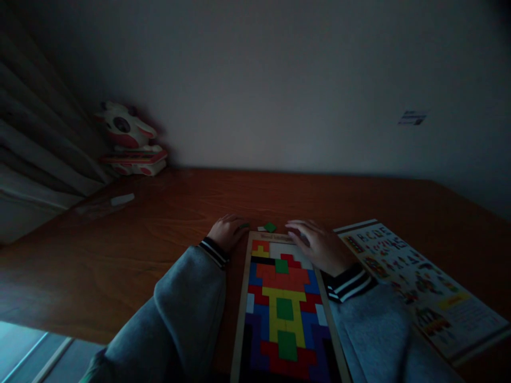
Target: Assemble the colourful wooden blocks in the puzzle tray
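Observation:
A wooden puzzle board lies in front of me, filled with flat red, yellow, blue, purple, black and green pieces. Its upper part has a pale bare patch. My left hand rests on the table at the board's upper left corner, with a small green block between thumb and fingers. Over the upper right edge of the board hovers my right hand, thumb and fingers apart, nothing visible between them. Beyond the top edge, between both hands, lie another green piece and a small white piece.
A printed pattern sheet lies to the right on the wooden table. A red and white toy keyboard stands at the back left, near a curtain. In front of it is a white object with clear plastic.

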A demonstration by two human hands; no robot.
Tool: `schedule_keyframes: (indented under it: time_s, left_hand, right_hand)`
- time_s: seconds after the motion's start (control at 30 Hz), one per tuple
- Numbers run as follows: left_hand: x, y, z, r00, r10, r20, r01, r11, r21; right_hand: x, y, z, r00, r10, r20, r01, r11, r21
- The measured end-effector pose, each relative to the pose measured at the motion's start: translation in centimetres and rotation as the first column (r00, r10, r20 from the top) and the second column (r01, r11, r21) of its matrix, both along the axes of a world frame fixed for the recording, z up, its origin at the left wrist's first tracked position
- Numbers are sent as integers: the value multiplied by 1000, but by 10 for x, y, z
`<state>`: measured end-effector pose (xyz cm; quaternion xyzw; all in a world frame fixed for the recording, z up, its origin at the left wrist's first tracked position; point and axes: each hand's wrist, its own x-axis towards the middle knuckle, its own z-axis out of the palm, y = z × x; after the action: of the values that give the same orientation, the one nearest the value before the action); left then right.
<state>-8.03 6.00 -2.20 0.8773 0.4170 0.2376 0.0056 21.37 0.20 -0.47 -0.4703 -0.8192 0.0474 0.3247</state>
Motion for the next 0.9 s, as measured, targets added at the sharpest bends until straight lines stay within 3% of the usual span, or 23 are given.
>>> schedule_keyframes:
  time_s: [0.07,0.23,0.4,0.67,0.9]
  left_hand:
    - [0,0,-1,1000,7,9,-7,1000,-1]
    - [1,0,-3,997,8,74,-10,1000,16]
    - [2,-2,-2,983,-27,182,20,999,41]
    - [4,-4,0,981,-90,174,89,996,10]
    - [11,-10,5,959,-204,198,196,979,60]
  right_hand:
    - [2,2,0,999,-21,-29,21,1000,1]
    - [37,15,-10,963,-251,-103,248,968,-42]
    - [68,20,-20,982,-185,-26,181,975,-127]
    - [79,14,-18,981,-191,-33,169,929,-330]
    - [73,13,-16,951,-271,-148,221,932,-287]
